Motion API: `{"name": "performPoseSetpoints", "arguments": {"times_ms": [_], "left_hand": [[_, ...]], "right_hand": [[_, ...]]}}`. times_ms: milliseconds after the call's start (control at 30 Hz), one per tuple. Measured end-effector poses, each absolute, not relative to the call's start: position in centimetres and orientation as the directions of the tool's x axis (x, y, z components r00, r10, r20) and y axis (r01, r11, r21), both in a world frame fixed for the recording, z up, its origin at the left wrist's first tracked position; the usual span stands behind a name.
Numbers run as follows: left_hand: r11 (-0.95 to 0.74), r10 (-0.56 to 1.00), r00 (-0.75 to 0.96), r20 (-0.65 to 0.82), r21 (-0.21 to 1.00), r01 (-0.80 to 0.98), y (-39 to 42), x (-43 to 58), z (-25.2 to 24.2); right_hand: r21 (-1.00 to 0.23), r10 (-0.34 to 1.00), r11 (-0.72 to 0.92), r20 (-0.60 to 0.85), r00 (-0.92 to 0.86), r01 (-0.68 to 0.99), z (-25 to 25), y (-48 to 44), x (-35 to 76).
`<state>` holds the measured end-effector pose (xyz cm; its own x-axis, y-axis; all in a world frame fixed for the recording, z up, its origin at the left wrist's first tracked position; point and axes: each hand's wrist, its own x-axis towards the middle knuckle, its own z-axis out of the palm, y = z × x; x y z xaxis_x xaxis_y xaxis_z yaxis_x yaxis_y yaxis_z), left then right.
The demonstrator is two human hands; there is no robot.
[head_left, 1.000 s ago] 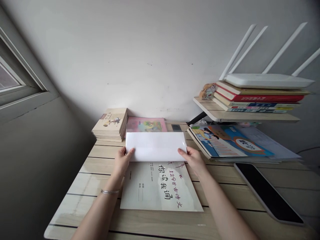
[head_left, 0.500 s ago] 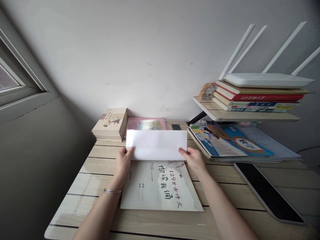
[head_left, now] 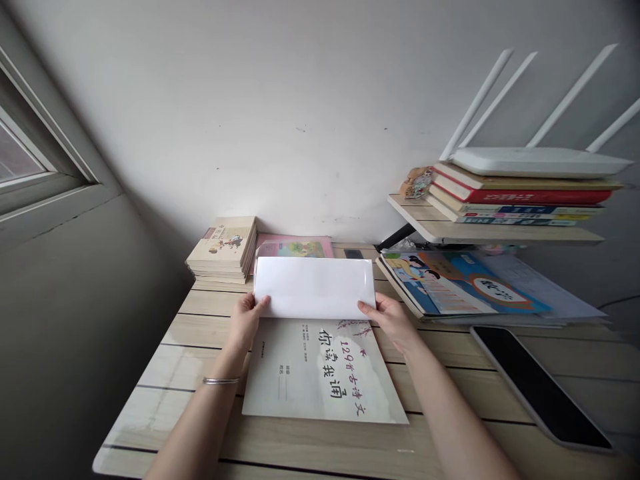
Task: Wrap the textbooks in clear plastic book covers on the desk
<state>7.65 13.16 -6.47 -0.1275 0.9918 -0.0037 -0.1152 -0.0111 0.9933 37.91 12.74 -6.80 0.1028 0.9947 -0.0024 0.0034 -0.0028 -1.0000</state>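
Note:
A blank white sheet of paper point(head_left: 314, 287) is held up by its two sides, its upper part tilted toward me. My left hand point(head_left: 245, 321) pinches the left edge, thumb on the front face and fingers behind. At the right edge my right hand point(head_left: 395, 321) grips in the same way. Below the sheet a pale booklet point(head_left: 295, 387) lies on the table, turned sideways, with Chinese characters and pink blossoms on its cover. The sheet hides the booklet's far end. A thin bracelet sits on my left wrist.
Stacked small books point(head_left: 223, 248) stand at the back left beside a pink book point(head_left: 270, 241). Blue-covered books point(head_left: 460, 283) lie at right, under a raised shelf point(head_left: 510, 232) bearing books and a white router point(head_left: 540, 161). A phone point(head_left: 540, 387) lies near the right front of the table point(head_left: 165, 380).
The white sheet has shifted very slightly, and more of the picture on the pink book shows behind it. Both hands keep their grip; the view has moved a little.

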Motion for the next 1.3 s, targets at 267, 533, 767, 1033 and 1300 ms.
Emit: {"name": "performPoseSetpoints", "arguments": {"times_ms": [267,533,767,1033,1300], "left_hand": [[-0.041,0.971,-0.236,0.046,0.999,0.023,13.1,8.2,-6.7],[-0.004,0.996,-0.093,-0.006,0.994,-0.111,12.4,8.2,-4.8],[0.02,0.983,-0.181,-0.03,0.998,-0.053,12.2,8.4,-4.5],[-0.014,0.965,-0.263,0.019,1.0,0.02,12.4,8.9,-5.0],[-0.025,0.983,-0.181,0.023,1.0,-0.008,12.4,8.5,-5.2]], "right_hand": [[-0.993,0.974,0.034,0.058,0.217,0.111,-7.9,13.1,37.7],[-0.996,0.979,0.057,0.07,0.191,0.073,-7.6,13.0,37.4],[-0.993,0.966,0.079,0.098,0.239,0.086,-7.9,13.1,37.5],[-0.989,0.956,0.089,0.118,0.267,0.12,-8.3,13.2,37.7],[-0.999,0.997,0.0,0.005,0.077,0.053,-7.0,13.1,38.6]]}}
